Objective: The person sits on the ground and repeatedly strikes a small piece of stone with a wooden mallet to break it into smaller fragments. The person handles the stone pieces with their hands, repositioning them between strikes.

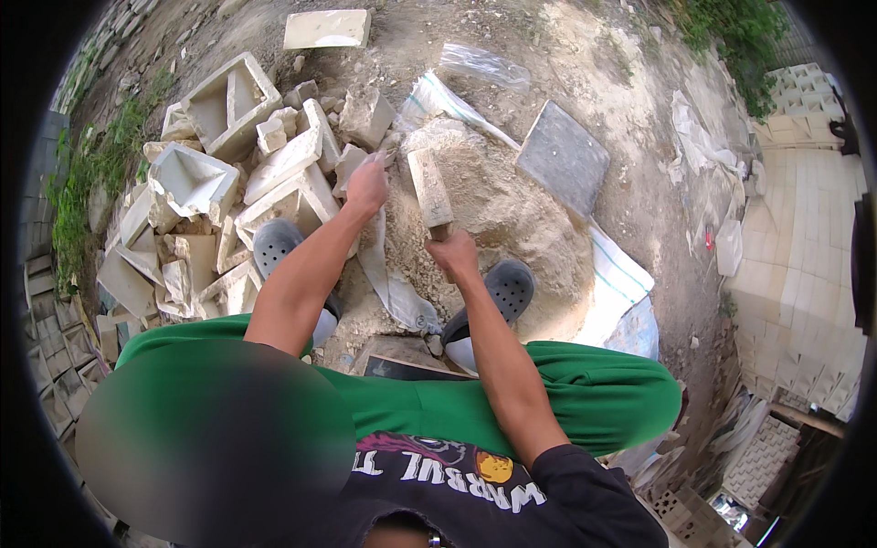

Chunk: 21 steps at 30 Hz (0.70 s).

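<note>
The right hand point(453, 256) wraps its fingers tightly round the short handle point(442, 232) of a pale mallet point(428, 185), leaving the blocky head free over the left side of the crumbled heap point(525, 233). At the heap's left edge, the left hand point(368, 186) curls its fingers; whether they pinch a chunk, I can't tell. A white sack point(615, 274) underlies the heap, seemingly keeping crumbs off the dirt ground point(660, 215). Broken blocks point(297, 203) pile left of the heap; stacked blocks point(795, 251) stand well to its right.

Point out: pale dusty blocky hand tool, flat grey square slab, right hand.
Pale dusty blocky hand tool point(429, 187): head view, block's middle.
Flat grey square slab point(564, 160): head view, upper face.
Right hand point(454, 255): head view, back of hand.
</note>
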Motion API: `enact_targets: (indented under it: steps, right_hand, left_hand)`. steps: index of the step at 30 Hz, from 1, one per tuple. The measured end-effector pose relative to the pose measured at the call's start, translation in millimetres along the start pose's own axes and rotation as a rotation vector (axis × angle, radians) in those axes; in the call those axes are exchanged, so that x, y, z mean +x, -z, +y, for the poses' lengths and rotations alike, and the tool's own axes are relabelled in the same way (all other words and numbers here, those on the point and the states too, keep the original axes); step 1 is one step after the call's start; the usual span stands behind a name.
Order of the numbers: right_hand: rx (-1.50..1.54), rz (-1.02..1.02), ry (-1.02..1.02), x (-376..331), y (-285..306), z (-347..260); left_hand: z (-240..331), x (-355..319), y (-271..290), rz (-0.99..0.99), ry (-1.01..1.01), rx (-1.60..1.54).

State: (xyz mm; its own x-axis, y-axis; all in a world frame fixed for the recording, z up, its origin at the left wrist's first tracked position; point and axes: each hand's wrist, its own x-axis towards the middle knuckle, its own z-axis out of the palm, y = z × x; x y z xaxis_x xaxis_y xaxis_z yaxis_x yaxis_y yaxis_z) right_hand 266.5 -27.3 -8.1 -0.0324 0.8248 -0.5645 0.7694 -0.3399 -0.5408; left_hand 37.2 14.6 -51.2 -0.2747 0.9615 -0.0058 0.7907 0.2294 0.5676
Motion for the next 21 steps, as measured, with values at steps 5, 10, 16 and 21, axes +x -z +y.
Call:
enact_targets:
  steps: [5,10,16,21]
  right_hand:
    - [0.231,0.106,0.049,-15,17,-40]
    - [0.057,0.272,0.177,-9,39,-47]
    - [0.014,-0.074,-0.011,-4,19,0]
    - [0.241,0.015,-0.024,-8,6,3]
  left_hand:
    - [-1,14,-6,-0.163,0.003,0.201]
    - [14,16,3,-0.179,-0.069,0.292]
    - [2,-2,0,-0.029,-0.065,0.145]
    - [23,-36,3,0.077,0.089,-0.287]
